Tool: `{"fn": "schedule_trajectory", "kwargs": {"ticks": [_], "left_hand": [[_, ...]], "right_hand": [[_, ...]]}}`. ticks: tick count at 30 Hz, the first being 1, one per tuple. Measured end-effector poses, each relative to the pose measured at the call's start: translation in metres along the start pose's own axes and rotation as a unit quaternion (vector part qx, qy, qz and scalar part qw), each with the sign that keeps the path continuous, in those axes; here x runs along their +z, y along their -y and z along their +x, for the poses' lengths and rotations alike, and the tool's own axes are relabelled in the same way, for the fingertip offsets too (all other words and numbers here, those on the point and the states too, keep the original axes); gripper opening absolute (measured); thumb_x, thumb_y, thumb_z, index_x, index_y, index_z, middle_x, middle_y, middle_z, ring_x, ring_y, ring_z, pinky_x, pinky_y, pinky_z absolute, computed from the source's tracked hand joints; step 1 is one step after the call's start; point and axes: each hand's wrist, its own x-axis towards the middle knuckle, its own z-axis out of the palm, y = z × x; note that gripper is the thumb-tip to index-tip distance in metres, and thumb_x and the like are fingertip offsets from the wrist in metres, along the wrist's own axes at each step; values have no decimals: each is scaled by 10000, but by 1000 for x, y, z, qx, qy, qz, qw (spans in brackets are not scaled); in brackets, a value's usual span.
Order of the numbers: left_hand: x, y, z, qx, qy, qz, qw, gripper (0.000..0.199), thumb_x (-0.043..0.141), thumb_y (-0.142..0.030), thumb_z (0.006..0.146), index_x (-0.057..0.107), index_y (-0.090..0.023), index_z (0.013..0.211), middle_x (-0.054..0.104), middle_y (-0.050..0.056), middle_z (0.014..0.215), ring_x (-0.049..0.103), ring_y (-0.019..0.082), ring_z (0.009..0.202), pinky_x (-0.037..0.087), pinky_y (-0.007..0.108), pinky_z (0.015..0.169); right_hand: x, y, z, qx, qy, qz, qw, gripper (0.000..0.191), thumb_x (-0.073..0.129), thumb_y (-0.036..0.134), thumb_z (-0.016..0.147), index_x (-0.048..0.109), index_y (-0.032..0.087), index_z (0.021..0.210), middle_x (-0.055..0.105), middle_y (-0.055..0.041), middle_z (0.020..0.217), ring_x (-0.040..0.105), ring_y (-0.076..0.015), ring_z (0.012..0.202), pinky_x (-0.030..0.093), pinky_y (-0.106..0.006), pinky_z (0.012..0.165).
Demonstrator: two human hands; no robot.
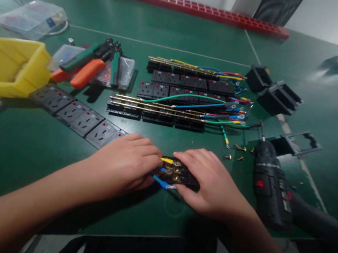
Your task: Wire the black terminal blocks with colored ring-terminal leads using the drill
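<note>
The drill (271,181) lies right of the socket strips (180,96), the wire stripper (86,62) left of them.

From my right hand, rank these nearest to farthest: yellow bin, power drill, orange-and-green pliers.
From your right hand:
1. Power drill, just to its right
2. Orange-and-green pliers, back left
3. Yellow bin, far left
</note>
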Motion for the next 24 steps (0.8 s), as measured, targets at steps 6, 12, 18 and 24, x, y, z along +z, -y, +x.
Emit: {"fn": "schedule_trajectory", "kwargs": {"ticks": [6, 12, 18, 24], "left_hand": [[-16, -9, -1, -21, 33, -83, 996, 344, 560, -185, 851, 587, -217, 1192, 682, 39, 1125, 613, 203, 1028, 435, 380, 983], [2, -1, 5, -29, -40, -33, 998, 191, 468, -261, 1015, 621, -232, 1125, 726, -5, 904, 660, 174, 790, 459, 312, 735], [9, -3, 5, 7, -113, 6, 994, 191, 502, -240, 1007, 672, -222, 1090, 765, -1, 925, 708, 167, 775, 479, 297, 684], [-1, -10, 1, 30, -122, 137, 983, 244, 473, -218, 1017, 688, -215, 1133, 763, 20, 952, 687, 164, 725, 409, 308, 630]], "right_hand": [[-1, 1, 1, 7, 8, 17, 1000, 499, 626, 410, 899, 533, 189, 1337, 633, -75, 1239, 542, -243, 1109, 422, -412, 947], [-1, 1, 0, 14, 15, 23, 1000, 493, 621, 397, 898, 536, 185, 1335, 627, -93, 1249, 535, -254, 1111, 416, -420, 944], [1, 2, 1, 29, -16, 35, 999, 480, 671, 374, 853, 521, 168, 1260, 626, -80, 1170, 547, -231, 1036, 435, -396, 904], [3, 4, 1, 41, -25, 41, 998, 364, 701, 365, 841, 539, 170, 1101, 629, -66, 1054, 545, -217, 946, 426, -375, 840]]}}
